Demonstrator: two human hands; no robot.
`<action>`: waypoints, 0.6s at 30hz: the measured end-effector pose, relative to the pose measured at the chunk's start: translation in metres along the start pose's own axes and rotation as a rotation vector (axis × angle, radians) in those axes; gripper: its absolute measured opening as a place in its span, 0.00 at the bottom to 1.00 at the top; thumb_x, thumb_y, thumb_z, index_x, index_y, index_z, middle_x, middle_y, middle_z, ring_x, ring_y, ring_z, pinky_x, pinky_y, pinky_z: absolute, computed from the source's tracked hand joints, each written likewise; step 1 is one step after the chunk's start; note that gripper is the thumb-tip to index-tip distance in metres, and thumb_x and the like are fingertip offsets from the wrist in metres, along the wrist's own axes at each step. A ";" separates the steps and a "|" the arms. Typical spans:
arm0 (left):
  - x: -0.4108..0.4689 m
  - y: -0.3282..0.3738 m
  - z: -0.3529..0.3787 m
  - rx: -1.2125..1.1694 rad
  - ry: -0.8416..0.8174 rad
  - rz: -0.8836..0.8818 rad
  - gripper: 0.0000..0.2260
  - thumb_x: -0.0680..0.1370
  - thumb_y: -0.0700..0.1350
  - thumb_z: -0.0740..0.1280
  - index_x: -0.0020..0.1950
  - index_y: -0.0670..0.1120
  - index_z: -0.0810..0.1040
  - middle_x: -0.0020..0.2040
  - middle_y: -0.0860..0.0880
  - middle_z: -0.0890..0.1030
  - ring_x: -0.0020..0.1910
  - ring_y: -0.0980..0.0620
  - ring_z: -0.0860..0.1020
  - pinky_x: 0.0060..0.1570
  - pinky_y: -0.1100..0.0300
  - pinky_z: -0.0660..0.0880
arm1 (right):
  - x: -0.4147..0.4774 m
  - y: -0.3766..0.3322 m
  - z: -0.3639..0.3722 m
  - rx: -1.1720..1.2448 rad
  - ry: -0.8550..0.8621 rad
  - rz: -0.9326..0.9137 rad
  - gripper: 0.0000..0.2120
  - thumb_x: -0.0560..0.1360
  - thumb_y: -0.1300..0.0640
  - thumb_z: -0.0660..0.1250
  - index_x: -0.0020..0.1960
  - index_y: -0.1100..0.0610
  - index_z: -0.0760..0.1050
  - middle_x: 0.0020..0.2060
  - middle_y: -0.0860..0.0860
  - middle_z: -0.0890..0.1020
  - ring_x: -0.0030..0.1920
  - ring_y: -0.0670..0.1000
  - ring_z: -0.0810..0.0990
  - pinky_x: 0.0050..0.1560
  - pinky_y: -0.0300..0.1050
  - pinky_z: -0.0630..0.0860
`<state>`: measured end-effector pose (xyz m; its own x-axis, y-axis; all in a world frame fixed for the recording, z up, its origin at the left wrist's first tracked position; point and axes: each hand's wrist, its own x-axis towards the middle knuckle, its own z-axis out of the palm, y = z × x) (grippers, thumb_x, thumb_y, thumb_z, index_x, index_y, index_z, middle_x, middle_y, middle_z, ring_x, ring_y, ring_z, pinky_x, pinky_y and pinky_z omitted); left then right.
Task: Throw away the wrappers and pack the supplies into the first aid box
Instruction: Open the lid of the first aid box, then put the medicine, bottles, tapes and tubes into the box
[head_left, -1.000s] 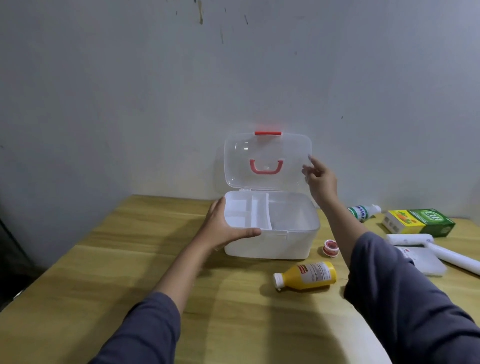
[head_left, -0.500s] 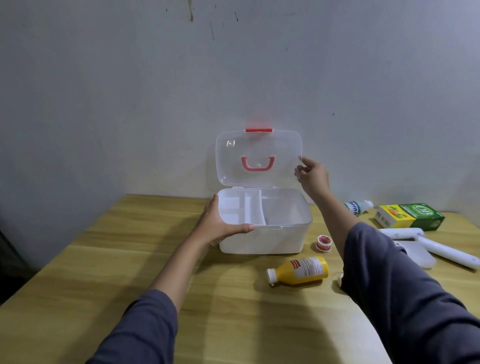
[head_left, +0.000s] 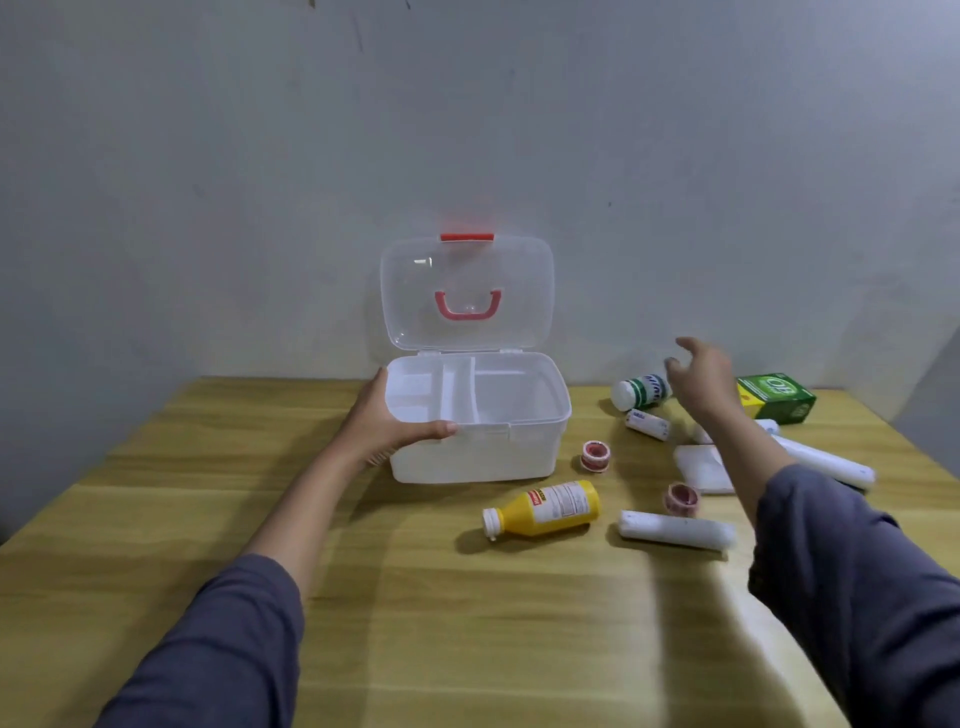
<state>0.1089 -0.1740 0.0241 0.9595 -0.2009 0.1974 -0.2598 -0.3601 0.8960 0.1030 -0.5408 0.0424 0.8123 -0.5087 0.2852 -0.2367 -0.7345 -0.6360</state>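
Note:
The white first aid box (head_left: 519, 457) stands open at the table's middle back, its clear lid (head_left: 467, 291) upright with a red handle. My left hand (head_left: 387, 421) grips the box's front left corner, thumb along the rim. My right hand (head_left: 701, 374) hovers empty, fingers apart, above the supplies to the right: a white and green bottle (head_left: 639, 392), a green and yellow carton (head_left: 779, 397), a small wrapped roll (head_left: 647, 423). A yellow bottle (head_left: 545, 509) lies on its side in front of the box.
Two small red tape rolls (head_left: 596, 455) (head_left: 682, 499), a long white roll (head_left: 675, 530), a flat white pack (head_left: 704, 467) and another long white roll (head_left: 826, 460) lie on the wooden table (head_left: 208, 519). A grey wall stands right behind the box.
My right hand has let go of the lid's right edge and moved right and down, over the supplies. The lid stays upright. My left hand keeps its hold on the box.

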 end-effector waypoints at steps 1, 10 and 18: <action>0.000 0.001 0.000 -0.006 -0.003 0.005 0.45 0.54 0.55 0.82 0.68 0.51 0.69 0.61 0.54 0.77 0.60 0.55 0.75 0.47 0.71 0.71 | 0.000 0.012 -0.004 -0.052 0.018 0.043 0.21 0.76 0.58 0.60 0.68 0.61 0.68 0.66 0.64 0.72 0.64 0.64 0.71 0.63 0.55 0.68; -0.002 -0.002 -0.001 -0.025 -0.022 -0.001 0.47 0.52 0.59 0.79 0.69 0.51 0.69 0.63 0.53 0.77 0.62 0.54 0.75 0.52 0.64 0.73 | 0.009 0.074 0.004 -0.357 -0.132 0.101 0.22 0.79 0.50 0.49 0.68 0.59 0.64 0.69 0.65 0.66 0.71 0.63 0.58 0.72 0.57 0.55; -0.004 0.000 0.001 -0.046 -0.021 0.009 0.48 0.51 0.59 0.78 0.69 0.49 0.69 0.62 0.52 0.77 0.60 0.54 0.76 0.48 0.67 0.72 | -0.038 0.043 0.004 -0.253 -0.257 -0.197 0.21 0.77 0.59 0.61 0.68 0.64 0.67 0.71 0.63 0.64 0.73 0.61 0.59 0.71 0.48 0.53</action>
<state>0.1052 -0.1742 0.0230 0.9546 -0.2228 0.1977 -0.2626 -0.3161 0.9117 0.0646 -0.5513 0.0010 0.9542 -0.2421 0.1757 -0.1606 -0.9102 -0.3818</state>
